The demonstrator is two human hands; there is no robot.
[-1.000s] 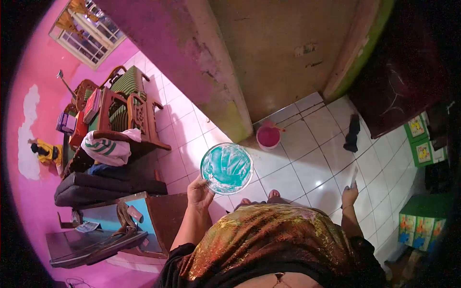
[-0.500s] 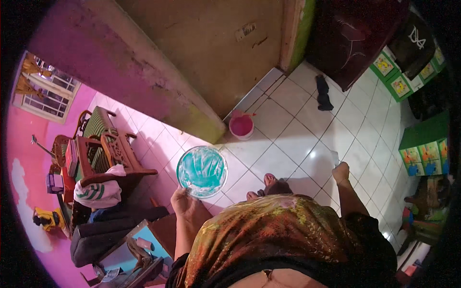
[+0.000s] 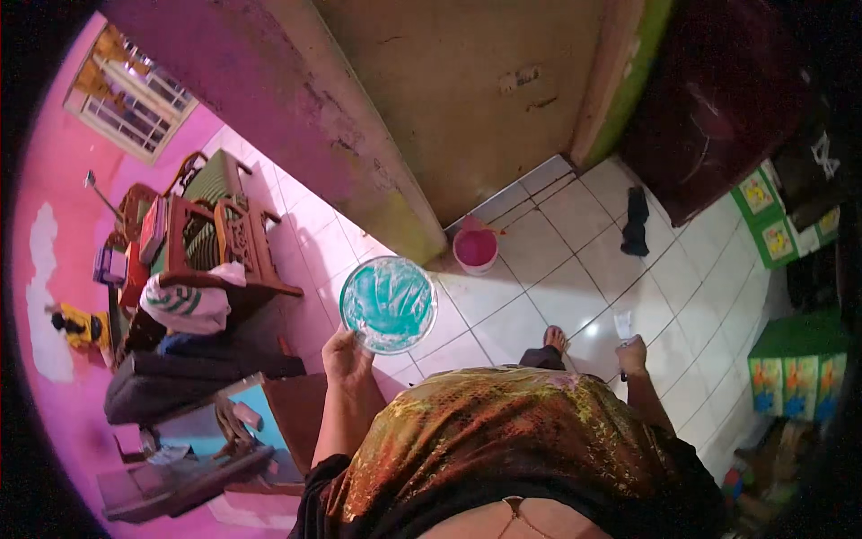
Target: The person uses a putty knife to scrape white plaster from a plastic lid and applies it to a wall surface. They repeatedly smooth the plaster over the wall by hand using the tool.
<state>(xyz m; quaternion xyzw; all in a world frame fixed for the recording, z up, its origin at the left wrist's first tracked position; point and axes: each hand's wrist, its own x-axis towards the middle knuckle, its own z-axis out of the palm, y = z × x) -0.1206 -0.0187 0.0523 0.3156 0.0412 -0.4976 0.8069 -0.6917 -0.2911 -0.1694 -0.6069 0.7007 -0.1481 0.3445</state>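
My left hand (image 3: 347, 357) grips the near rim of a round, flat teal lid or plate (image 3: 388, 305), its face smeared with whitish paste. Off to the right, my right hand (image 3: 632, 354) is closed around the handle of a scraper like a putty knife (image 3: 623, 325). The scraper's pale flat blade points away from me, above the tiles and well apart from the lid. Beyond the lid, a small pail (image 3: 476, 250) with pink contents stands on the floor by the wall end.
Ahead, a pink wall (image 3: 296, 135) with a worn edge juts out beside a brown door-like panel (image 3: 476, 108). Carved wooden chairs (image 3: 242, 242) and a dark cushion (image 3: 180, 382) fill the left. A dark cloth (image 3: 635, 223) lies on the tiles; green boxes (image 3: 795, 359) stand right.
The view has shifted, so the wall and pail appear farther right. One foot now shows ahead where two showed before. Both hands keep hold of the lid and the scraper.
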